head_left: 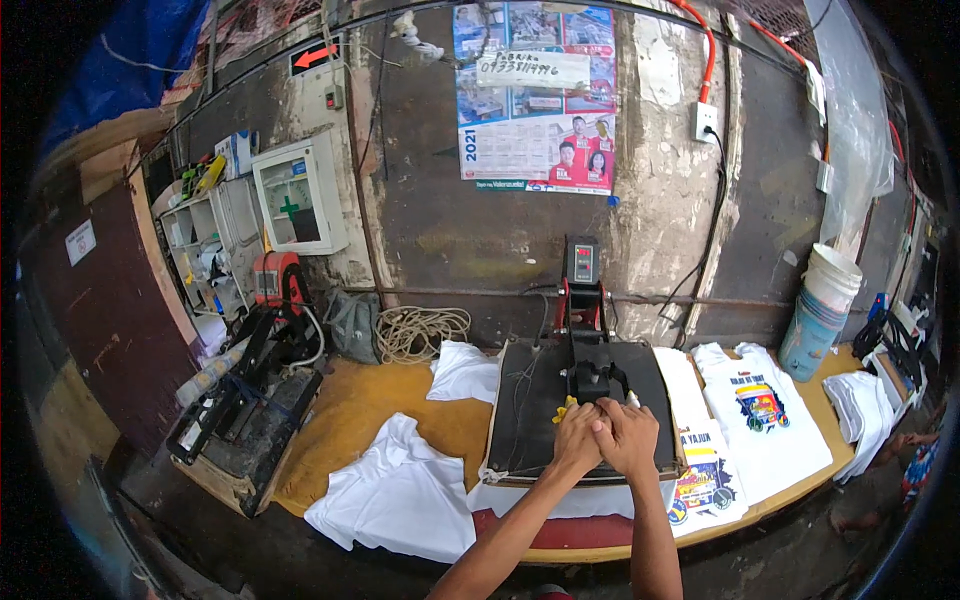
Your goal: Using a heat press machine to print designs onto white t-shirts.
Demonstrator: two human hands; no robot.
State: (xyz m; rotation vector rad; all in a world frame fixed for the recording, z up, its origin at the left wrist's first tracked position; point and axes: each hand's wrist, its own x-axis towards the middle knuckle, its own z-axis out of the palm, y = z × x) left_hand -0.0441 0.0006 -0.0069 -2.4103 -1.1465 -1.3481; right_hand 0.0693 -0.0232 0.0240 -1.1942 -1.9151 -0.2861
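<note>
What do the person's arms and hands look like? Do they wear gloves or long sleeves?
No gloves and no sleeves in view. Both forearms are bare, slim and long, rising from the picture's lower edge. The left hand and right hand are bare too, with no rings or watch visible.

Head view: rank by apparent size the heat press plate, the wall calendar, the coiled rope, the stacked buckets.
1. heat press plate, both hands on its handle
2. wall calendar
3. stacked buckets and coiled rope look about alike; fisheye bending makes their order unsure.

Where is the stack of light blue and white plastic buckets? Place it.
In the head view, the stack of light blue and white plastic buckets stands far right on the yellow wooden bench, against the wall beside the printed white T-shirts.
</note>
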